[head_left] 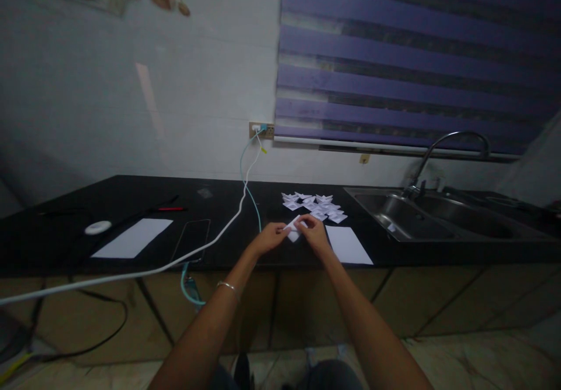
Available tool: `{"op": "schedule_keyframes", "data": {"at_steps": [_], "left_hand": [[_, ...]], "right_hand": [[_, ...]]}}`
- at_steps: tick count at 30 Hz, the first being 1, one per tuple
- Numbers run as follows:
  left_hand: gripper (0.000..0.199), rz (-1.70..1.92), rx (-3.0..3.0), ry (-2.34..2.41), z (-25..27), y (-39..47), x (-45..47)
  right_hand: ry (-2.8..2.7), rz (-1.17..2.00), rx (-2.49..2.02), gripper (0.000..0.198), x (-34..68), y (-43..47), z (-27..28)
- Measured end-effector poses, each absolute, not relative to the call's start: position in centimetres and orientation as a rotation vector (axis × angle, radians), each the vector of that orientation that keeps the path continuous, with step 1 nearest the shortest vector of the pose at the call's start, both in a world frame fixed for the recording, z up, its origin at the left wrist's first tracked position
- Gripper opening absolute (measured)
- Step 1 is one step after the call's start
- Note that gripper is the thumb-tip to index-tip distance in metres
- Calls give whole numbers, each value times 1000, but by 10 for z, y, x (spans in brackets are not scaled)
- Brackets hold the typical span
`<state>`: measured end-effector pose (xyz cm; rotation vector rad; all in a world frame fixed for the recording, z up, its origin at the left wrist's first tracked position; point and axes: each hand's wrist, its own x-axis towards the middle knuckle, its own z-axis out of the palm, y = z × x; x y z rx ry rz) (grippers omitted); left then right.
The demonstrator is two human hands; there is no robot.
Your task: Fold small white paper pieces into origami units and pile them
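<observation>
A small folded piece of white paper (294,228) is held between my two hands over the black countertop. My left hand (272,237) pinches its left edge, fingers closed. On the other side, my right hand (314,232) grips the upper right part with thumb and fingers together. Just behind the hands lies a group of several folded white paper boats (322,204). A flat stack or sheet of white paper (348,245) rests beside my right wrist.
Further left are another white sheet (134,238), a phone (191,239), a round white object (98,227) and a red pen-like item (172,209). A white cable (228,224) crosses the counter from the wall socket (262,130). At right is a steel sink (394,217).
</observation>
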<state>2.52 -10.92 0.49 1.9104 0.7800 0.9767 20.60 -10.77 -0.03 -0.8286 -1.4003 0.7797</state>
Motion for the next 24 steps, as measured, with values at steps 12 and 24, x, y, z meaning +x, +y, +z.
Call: {"op": "schedule_keyframes", "data": {"at_steps": [12,24], "left_hand": [[46,996,1915,790,1,-106,25],[45,1021,1878,730,3,-107,20]], "right_hand": [[-1348,809,-837,28,205,-106,0],[-1292,1077,-857,56,205,-112,1]]}}
